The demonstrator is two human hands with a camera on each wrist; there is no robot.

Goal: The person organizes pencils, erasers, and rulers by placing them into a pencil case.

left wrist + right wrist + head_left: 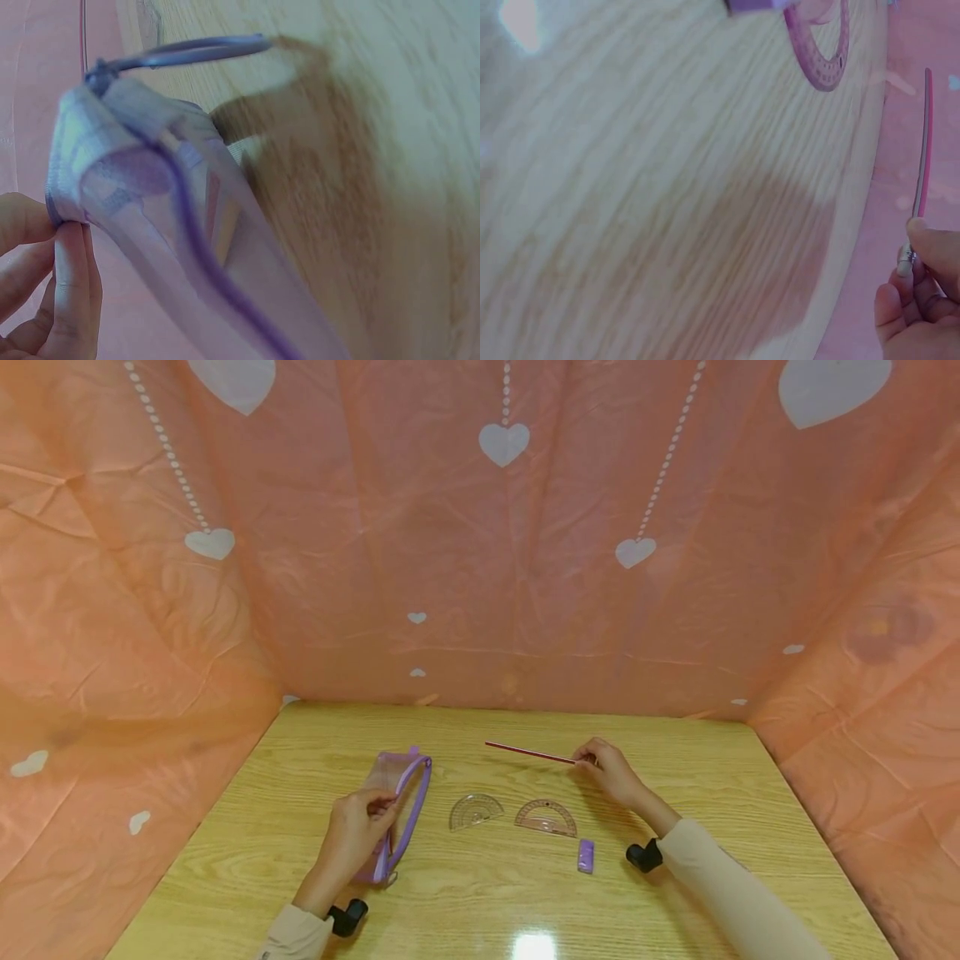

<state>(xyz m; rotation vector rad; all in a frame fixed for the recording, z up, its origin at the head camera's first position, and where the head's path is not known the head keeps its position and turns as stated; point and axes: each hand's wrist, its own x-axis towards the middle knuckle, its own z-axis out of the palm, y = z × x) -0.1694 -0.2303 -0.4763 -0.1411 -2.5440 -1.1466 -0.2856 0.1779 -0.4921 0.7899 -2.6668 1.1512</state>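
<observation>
My left hand (352,831) pinches the edge of a see-through pencil case (387,768) with purple trim, at the left of the table. Its zipped mouth gapes toward the right. In the left wrist view, slim reddish and yellowish items (225,232) show through the case wall. My right hand (611,772) grips a dark red pencil (528,752) near its end, holding it above the far right part of the table, pointing left. A metal band and pale eraser tip (906,262) stick out below the thumb in the right wrist view.
Between the hands lie a clear protractor (476,811) and a pinkish protractor (546,818). A small purple block (586,856) sits just in front of the pinkish one. An orange curtain (510,568) with white hearts encloses the back and sides of the wooden table (480,910).
</observation>
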